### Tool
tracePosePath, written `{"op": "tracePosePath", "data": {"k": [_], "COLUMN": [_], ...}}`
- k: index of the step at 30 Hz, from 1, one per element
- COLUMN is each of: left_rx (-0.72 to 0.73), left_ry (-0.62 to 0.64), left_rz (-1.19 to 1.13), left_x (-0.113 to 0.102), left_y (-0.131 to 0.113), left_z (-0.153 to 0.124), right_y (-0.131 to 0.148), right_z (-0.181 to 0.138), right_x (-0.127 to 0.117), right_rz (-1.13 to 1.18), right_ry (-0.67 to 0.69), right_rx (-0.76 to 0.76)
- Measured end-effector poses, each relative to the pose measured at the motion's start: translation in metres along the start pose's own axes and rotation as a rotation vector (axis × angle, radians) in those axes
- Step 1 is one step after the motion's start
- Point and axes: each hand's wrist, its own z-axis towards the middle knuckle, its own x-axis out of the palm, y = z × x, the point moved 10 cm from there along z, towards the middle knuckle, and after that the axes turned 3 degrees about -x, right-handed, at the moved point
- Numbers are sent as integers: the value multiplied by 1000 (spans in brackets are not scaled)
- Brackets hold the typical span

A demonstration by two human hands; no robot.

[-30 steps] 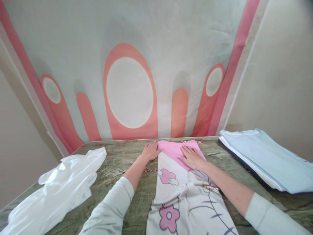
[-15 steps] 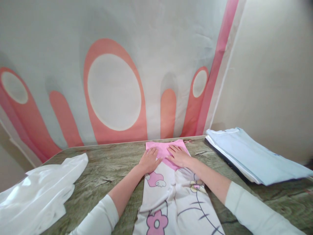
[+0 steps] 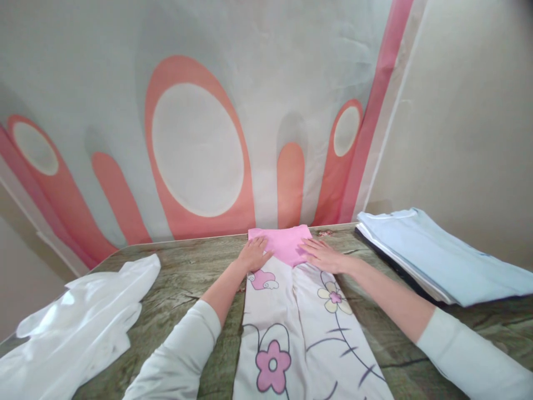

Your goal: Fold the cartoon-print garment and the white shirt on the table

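Observation:
A white garment printed with pink flowers and hearts lies lengthwise down the middle of the table, its pink top part at the far end. My left hand lies flat with fingers stretched on the garment's left edge, where pink meets white. My right hand lies flat and open on the right edge at the same height. Both hands rest on the cloth and hold nothing.
A crumpled white cloth lies at the left of the wood-grain table. A stack of folded light blue and white cloths sits at the right. Behind the table hangs a grey sheet with coral ovals.
My hands have spread apart to the garment's two edges, and the bunched fold under my right forearm is flattened, showing a flower print. The camera view has shifted slightly.

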Motion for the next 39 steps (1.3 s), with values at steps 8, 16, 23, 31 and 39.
{"op": "tracePosePath", "data": {"k": [8,16,23,31,39], "left_rx": [-45,105,106,94,223], "left_ry": [13,56,60,18,-12], "left_rz": [18,-8,-9,2,-43], "left_x": [-8,1,-1,-13,-18], "left_y": [14,-34,-23,-40,-77], "left_z": [8,-13,-6,-27,-83], "right_y": [19,15,31,57,79], "right_z": [6,18,22,-15,-52], "right_x": [9,10,8,18,23], "right_rz": [-70,-110,-131,-102,-84], "right_ry": [-28,-54,-77,-13,-25], "right_rx": [-54,-88,-58,-176,-170]}}
